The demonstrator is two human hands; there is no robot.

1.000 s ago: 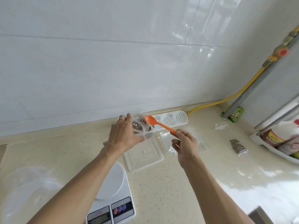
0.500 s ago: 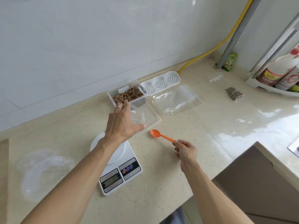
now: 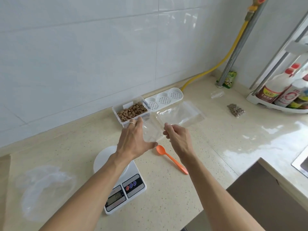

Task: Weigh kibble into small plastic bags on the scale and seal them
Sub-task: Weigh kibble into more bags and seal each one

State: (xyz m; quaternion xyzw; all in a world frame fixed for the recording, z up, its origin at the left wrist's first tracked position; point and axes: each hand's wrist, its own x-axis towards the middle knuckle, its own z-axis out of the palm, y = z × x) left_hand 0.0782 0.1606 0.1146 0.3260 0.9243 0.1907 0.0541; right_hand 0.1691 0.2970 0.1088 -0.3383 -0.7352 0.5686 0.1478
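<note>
Two hands meet at a small clear bag above the counter, behind the scale.

The counter [image 3: 208, 147] carries it all: the white scale [image 3: 123, 184] sits under the left forearm, and a crumpled clear sheet [image 3: 45, 189] lies far left. The left hand [image 3: 135, 140] reaches forward, thumb and fingers spread round the clear bag [image 3: 151, 132], grasping it. The right hand [image 3: 178, 137] pinches what seems to be the bag's edge, fingers curled. The kibble tub [image 3: 131, 112] stands just beyond the left fingertips. The orange spoon [image 3: 171, 158] lies released on the counter beneath the right wrist.
</note>
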